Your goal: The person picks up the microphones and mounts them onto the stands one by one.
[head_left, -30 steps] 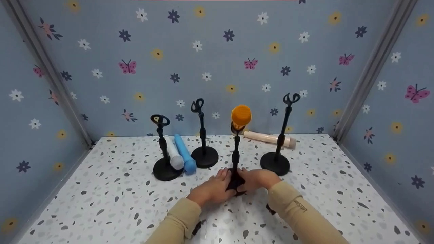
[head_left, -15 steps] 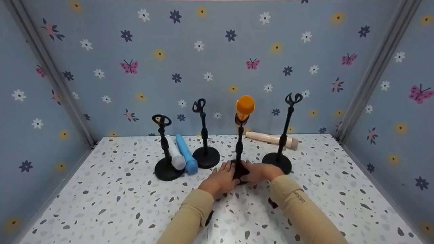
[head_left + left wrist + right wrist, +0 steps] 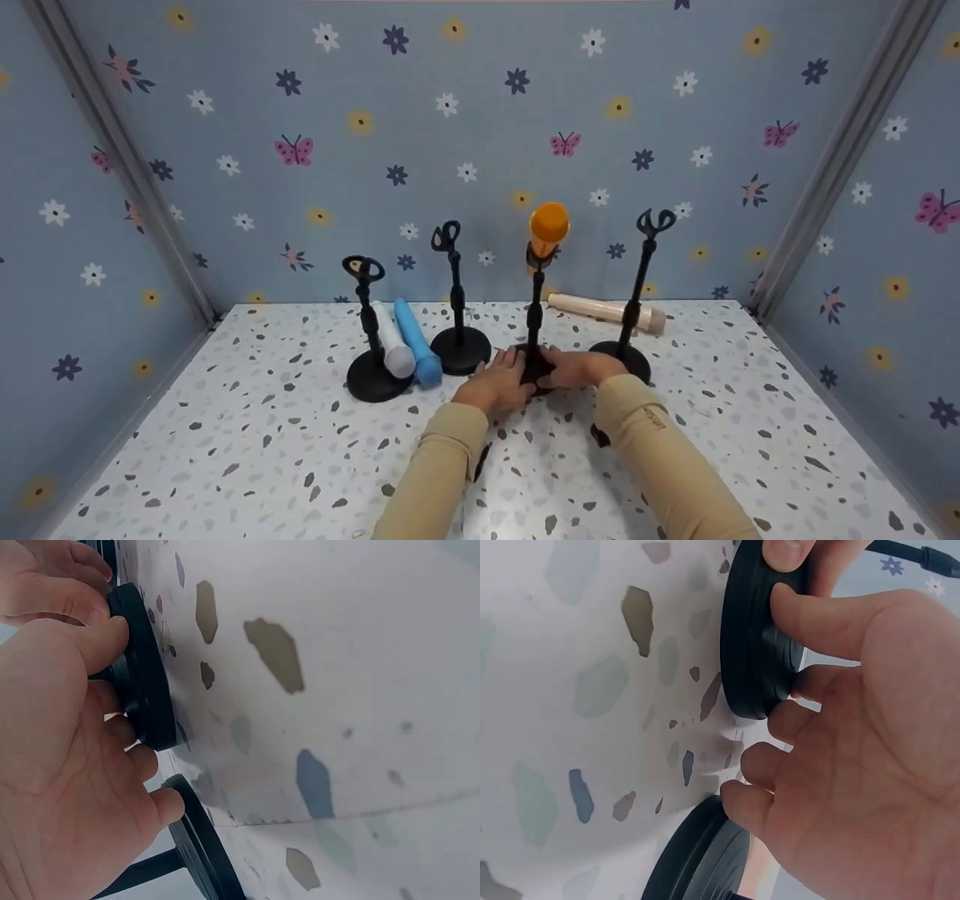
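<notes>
Two bare hands are at a tall, thin black microphone stand (image 3: 535, 319), with its flat, round foot (image 3: 761, 637) between them. It is on the white desk (image 3: 300, 457) with grey specks, toward the back and a bit right of the middle. The stand is upright, so its long way goes up and down. Clipped on top is a bright orange, plastic-looking microphone (image 3: 550, 223). That one slants: its round head points up and toward the person, and its thin end dips toward the blue flowery wall (image 3: 480, 112). The stand has a fat piece partway up, and its foot looks like a thick, dark disc with rings.

The left hand's grip (image 3: 495, 384) is on one side of the foot, and the right hand's grip (image 3: 576, 369) is on the other. Both have their fingers apart, just pressing on the foot, with the thumbs close together on the near side.

A black stand with a round foot (image 3: 634, 309) is just beside the right hand, and another black stand (image 3: 461, 350) is near the left. I can't tell if the outer fingers touch them. A long, pale peach microphone (image 3: 592, 308) lies by the wall.
</notes>
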`<state>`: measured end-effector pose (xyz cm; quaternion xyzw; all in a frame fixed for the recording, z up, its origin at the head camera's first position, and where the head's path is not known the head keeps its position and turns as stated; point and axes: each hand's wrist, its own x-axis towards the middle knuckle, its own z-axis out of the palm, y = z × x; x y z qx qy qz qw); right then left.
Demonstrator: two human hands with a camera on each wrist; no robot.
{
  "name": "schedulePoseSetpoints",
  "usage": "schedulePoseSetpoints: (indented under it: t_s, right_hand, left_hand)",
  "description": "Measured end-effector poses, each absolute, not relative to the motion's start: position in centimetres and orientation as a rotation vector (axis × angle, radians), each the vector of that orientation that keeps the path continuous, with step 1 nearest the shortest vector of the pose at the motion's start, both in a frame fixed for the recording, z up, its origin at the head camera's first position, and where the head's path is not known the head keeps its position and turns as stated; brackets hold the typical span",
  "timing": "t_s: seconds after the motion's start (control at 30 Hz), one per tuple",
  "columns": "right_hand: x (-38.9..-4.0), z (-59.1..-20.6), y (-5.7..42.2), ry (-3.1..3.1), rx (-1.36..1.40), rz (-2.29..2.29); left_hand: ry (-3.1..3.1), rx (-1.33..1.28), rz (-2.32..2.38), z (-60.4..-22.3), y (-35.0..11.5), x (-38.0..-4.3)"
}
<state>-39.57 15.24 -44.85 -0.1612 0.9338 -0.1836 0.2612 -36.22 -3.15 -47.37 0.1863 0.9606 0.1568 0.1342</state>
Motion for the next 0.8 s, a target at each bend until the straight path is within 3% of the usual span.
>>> schedulePoseSetpoints:
  t_s: [0.8]
  right_hand:
    - [-39.73, -45.48, 15.72, 2.546, -0.427, -0.532]
  left_hand:
    - [2.795, 0.568, 0.457, -47.46, -3.56, -36.43]
